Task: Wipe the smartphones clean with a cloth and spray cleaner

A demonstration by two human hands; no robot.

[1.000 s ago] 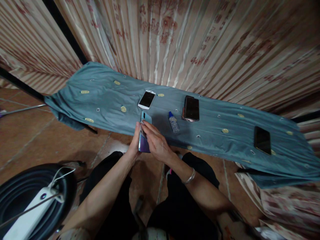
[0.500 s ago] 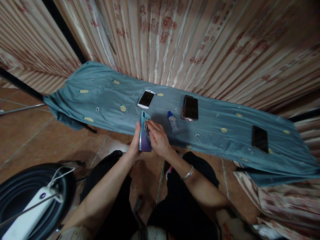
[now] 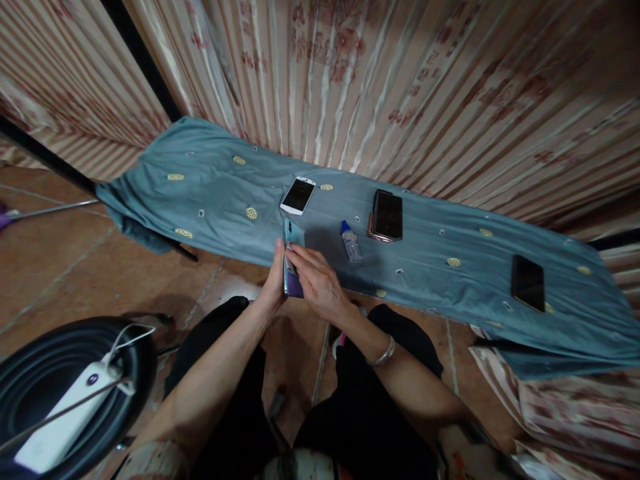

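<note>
My left hand (image 3: 273, 280) grips a blue-purple smartphone (image 3: 295, 230) along its left edge, its back with the camera strip facing up. Across the phone's back lies my right hand (image 3: 320, 279), fingers bent and pressed down on a small greyish cloth that is mostly hidden under them. Just right of the hands, a small clear bottle with a blue cap (image 3: 351, 245) rests on the teal cloth cover (image 3: 220, 207). Beyond the held phone is a white smartphone (image 3: 299, 195), dark screen up.
Farther right lie a stack of dark phones (image 3: 387, 217) and a single black phone (image 3: 528, 283). Pleated floral curtains (image 3: 330, 80) hang behind the covered surface. At lower left, a white power strip (image 3: 67, 417) sits on a coiled black hose (image 3: 30, 360).
My right hand has shifted slightly left across the phone's back, covering more of the greyish cloth. My left hand keeps its grip. The whole view has moved a little.
</note>
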